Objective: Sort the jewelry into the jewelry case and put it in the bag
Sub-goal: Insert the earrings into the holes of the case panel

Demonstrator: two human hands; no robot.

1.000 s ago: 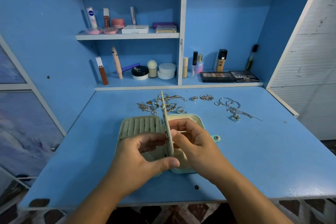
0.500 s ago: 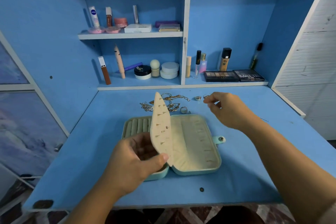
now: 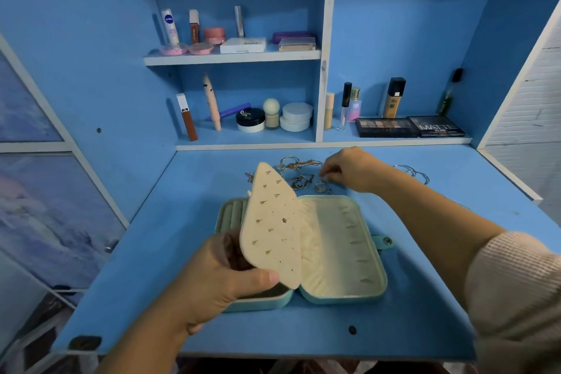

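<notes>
Here, the smooth blue desk [image 3: 425, 297] fills the lower frame. At its centre the jewelry case [image 3: 343, 252] lies open, a mint rounded rectangle with soft cream lining and ribbed ring rolls in its left half. My left hand [image 3: 212, 279] grips its suede-like perforated earring panel [image 3: 273, 222], thumb in front. Above centre, my right hand [image 3: 349, 170] curls over the tangled metal jewelry [image 3: 299, 181]; whether it pinches a piece I cannot tell.

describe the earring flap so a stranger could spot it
On the blue desk lies an open teal case. A cream flap stands up from its middle, pinched by the left hand. Unlike the lid beside it, it is dotted with small gold studs.
</notes>
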